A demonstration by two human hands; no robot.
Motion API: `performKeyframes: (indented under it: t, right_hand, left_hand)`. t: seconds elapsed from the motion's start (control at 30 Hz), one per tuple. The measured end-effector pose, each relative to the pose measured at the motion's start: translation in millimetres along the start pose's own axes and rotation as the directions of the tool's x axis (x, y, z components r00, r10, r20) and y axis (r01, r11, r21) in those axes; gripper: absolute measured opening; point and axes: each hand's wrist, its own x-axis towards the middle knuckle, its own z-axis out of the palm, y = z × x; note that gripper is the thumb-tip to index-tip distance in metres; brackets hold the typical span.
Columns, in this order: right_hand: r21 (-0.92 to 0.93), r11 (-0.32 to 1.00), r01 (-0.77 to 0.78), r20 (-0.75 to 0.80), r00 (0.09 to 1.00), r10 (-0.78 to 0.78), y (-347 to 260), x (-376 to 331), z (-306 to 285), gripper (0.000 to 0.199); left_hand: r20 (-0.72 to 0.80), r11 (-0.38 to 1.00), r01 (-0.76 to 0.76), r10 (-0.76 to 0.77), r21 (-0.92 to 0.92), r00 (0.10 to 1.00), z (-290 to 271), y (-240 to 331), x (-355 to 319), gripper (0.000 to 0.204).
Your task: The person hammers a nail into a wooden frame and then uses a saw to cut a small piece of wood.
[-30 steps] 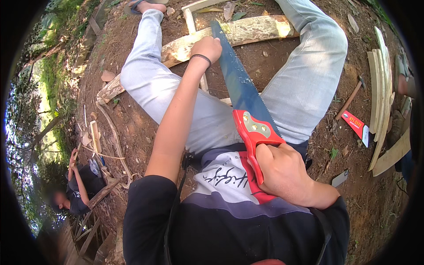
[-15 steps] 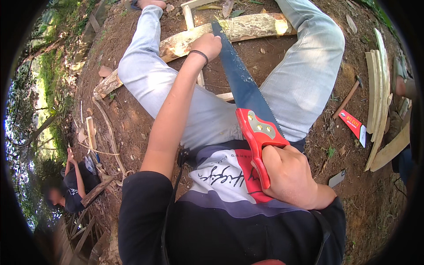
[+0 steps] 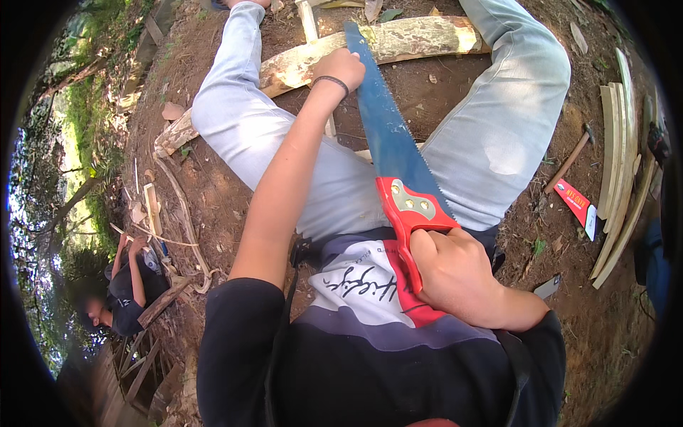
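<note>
My right hand [image 3: 455, 274] is wrapped round the red handle of a handsaw [image 3: 390, 135] with a long blue-grey blade. The blade runs up and slightly left between my legs, its tip over a pale, bark-patched log [image 3: 409, 41] lying crosswise on the ground. My left hand [image 3: 339, 70] is closed in a fist just left of the blade's tip end, above the log; what lies inside its fingers is hidden. A narrow wooden strip [image 3: 308, 21] shows beyond the log, and another pale bit appears below my left wrist.
On the right lie a hammer [image 3: 569, 158], a red saw sleeve [image 3: 578, 206], a flat grey object [image 3: 548, 286] and several long wooden slats [image 3: 617, 156]. At left, a person in dark clothes [image 3: 129, 288] sits near branches and a wood piece [image 3: 152, 210]. Another person's clothing shows at the far right edge.
The saw has moved slightly forward, its tip farther over the log and its blade turned a little. My left hand stays closed beside it. The view has shifted slightly.
</note>
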Motion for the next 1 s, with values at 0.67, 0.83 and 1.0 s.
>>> performKeyframes:
  t: [0.67,0.83,1.0]
  right_hand:
    - [-0.139,0.988,-0.07,-0.066,0.996,0.062,-1,18,-8,0.017]
    - [-0.165,0.986,-0.017,0.05,0.998,0.026,-8,-14,-19,0.018]
    - [-0.195,0.981,-0.027,0.09,0.995,0.045,-7,8,-14,0.019]
  left_hand:
    - [-0.133,0.982,0.06,-0.085,-0.179,0.988,-4,1,11,0.044]
    - [-0.078,0.995,-0.009,0.001,-0.102,0.997,0,4,-14,0.046]
    - [0.047,0.992,0.094,-0.091,-0.08,0.995,-12,3,9,0.044]
